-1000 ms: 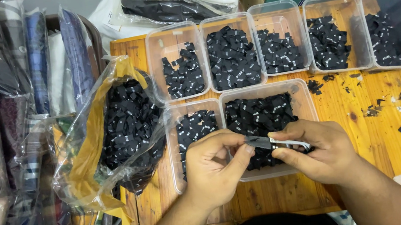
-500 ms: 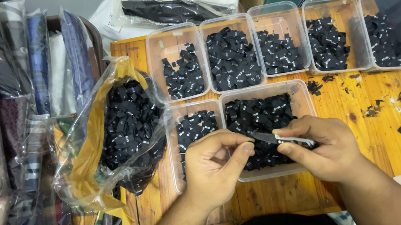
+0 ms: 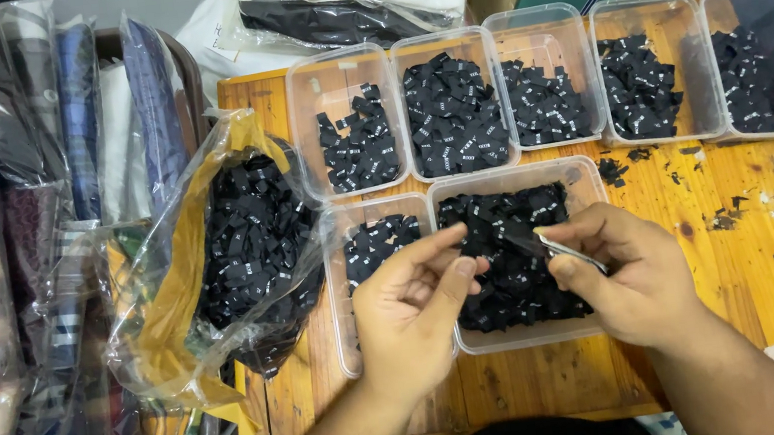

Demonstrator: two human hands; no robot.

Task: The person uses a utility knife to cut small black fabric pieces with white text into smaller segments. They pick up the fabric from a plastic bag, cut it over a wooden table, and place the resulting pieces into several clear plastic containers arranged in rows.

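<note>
Hands shifted slightly since half second ago: left hand [image 3: 412, 307] fingers now spread looser, pinching nothing visible. Right hand [image 3: 631, 267] clamped on small metal snips [image 3: 561, 248] at centre frame, over tub [image 3: 520, 256] of black labels. Bare surface [image 3: 749, 244] at right. Snip blades partly hidden.

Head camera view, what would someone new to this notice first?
First, the two hands at centre: the right hand holds a slim metal tool over a clear tub of small black labels, and the left hand pinches beside it. Behind them, a row of five clear tubs of the same black labels runs along the far edge of the wooden table. At left sits a clear plastic bag full of labels.
</note>
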